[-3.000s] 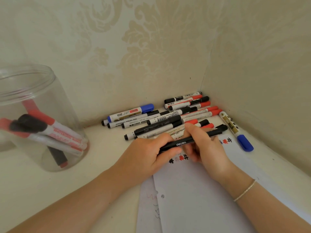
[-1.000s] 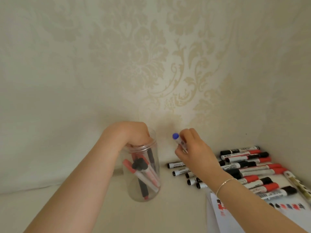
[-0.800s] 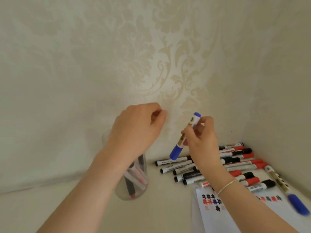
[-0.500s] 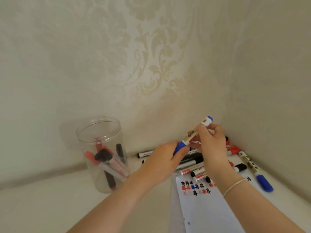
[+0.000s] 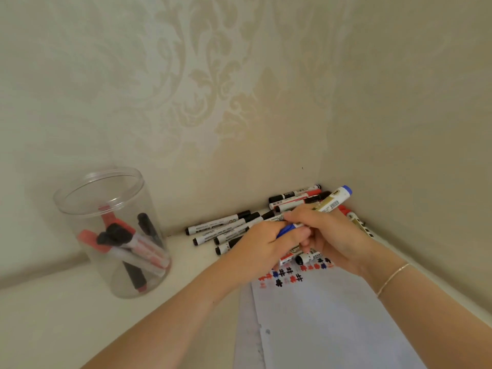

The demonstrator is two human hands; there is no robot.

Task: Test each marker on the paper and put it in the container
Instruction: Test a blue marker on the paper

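A blue marker (image 5: 331, 202) is held between both hands above the paper (image 5: 324, 323). My right hand (image 5: 332, 235) grips its white barrel, with the blue rear end pointing up and right. My left hand (image 5: 262, 246) grips the blue cap (image 5: 286, 229) at the lower end. The cap looks still seated on the barrel. Rows of red, black and blue test marks (image 5: 290, 275) sit at the paper's top edge. A clear plastic jar (image 5: 114, 230) stands at the left with several red and black markers inside.
A pile of several black and red markers (image 5: 234, 226) lies in the corner behind my hands. Another marker (image 5: 358, 222) lies along the right wall, partly hidden by my right hand. Patterned walls close in the back and right of the white surface (image 5: 53, 323).
My left hand dropped the black marker into the jar and came over to the blue marker's cap. My right hand picked up the blue marker and lowered it over the paper.
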